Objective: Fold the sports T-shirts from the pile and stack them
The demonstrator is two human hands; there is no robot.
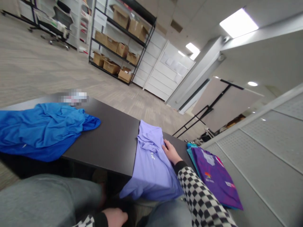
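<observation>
A lavender T-shirt [153, 170] lies partly folded across the dark table, its lower part hanging over the front edge. Small white lettering shows near its bunched upper fold. My right hand [172, 153] rests on the shirt's right edge, palm down with fingers stretched out. Low in the view, my left hand [115, 217] is near my lap, below the table edge and apart from the shirt. Its fingers are curled closed, and nothing shows in them. To the right of my right arm lies a stack of folded purple and teal shirts [213, 176].
Crumpled blue garments [44, 126] cover the left part of the dark table [113, 138], beside a blurred-out item [74, 97]. A grey panel [267, 148] borders the right side. Beyond the floor stand a shelf rack with cardboard boxes [111, 67] and an office chair [60, 23].
</observation>
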